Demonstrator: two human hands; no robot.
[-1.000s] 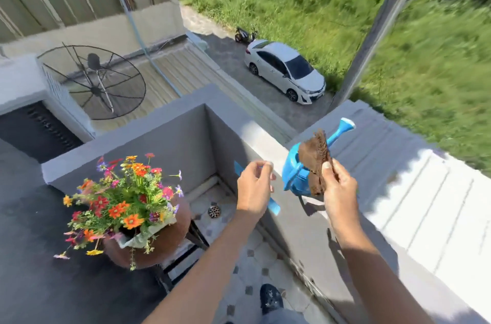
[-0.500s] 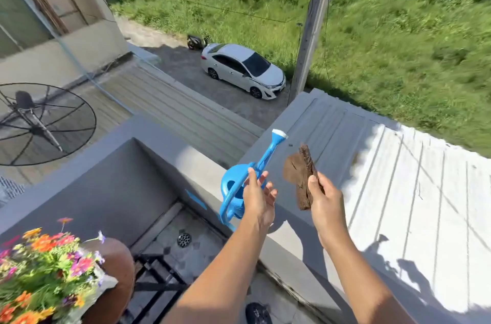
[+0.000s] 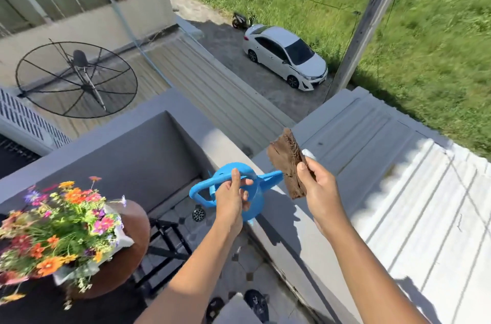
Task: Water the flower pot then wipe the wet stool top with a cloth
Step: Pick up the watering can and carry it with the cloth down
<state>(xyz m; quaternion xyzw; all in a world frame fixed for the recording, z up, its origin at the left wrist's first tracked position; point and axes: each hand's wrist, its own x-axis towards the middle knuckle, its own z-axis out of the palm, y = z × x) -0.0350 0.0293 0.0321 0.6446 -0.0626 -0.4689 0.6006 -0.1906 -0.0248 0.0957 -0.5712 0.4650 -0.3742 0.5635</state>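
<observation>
A blue plastic watering can [image 3: 253, 207] hangs at the inner edge of the grey balcony ledge [image 3: 281, 233], its spout pointing right behind the cloth. My left hand [image 3: 232, 201] is closed around its top handle. My right hand [image 3: 317, 191] holds a brown cloth [image 3: 285, 161] upright above the ledge. At lower left a flower pot [image 3: 58, 225] with orange, pink and purple flowers stands on a round brown stool top [image 3: 132, 246] with black legs [image 3: 167, 238].
The balcony's grey walls [image 3: 148, 153] close in a tiled floor with a drain [image 3: 198, 214]. My shoes [image 3: 256, 302] show at the bottom. Beyond the ledge lie a white metal roof [image 3: 398, 217], a satellite dish [image 3: 77, 79] and a white car [image 3: 285, 56] far below.
My left hand has closed on the watering can's handle and drawn it left, from the ledge top toward the balcony side. My right hand keeps the cloth raised.
</observation>
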